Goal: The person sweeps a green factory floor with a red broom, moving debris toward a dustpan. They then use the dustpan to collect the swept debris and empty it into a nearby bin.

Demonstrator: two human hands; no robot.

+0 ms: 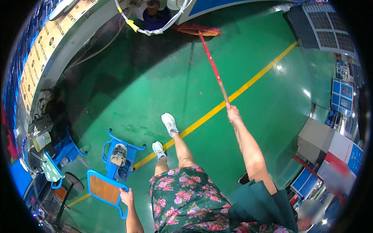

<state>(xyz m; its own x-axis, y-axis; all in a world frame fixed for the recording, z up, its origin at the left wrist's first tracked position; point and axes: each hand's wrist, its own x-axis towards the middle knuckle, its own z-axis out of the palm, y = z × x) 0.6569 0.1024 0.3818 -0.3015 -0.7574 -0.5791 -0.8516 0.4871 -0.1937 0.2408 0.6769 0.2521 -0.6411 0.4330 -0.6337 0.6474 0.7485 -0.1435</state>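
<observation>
My right hand (233,113) is closed around the handle of a broom (211,62), which stretches away from me over the floor. Its red bristle head rests on the floor at the far end, close to a blue and white cabinet. With my left hand (126,196) I grip the blue frame of a chair (104,187) with a wooden back panel. On that chair's lower part sit a patterned roll-shaped object (119,154) and a dark bluish item (123,171) that I cannot make out.
A yellow line (248,84) crosses the green floor (147,93) diagonally. At left stand a workbench (42,58) with a cardboard-coloured edge, a second blue chair (66,149) and a fan-like stand (64,198). Grey boxes (311,138) and another person (311,211) are at right.
</observation>
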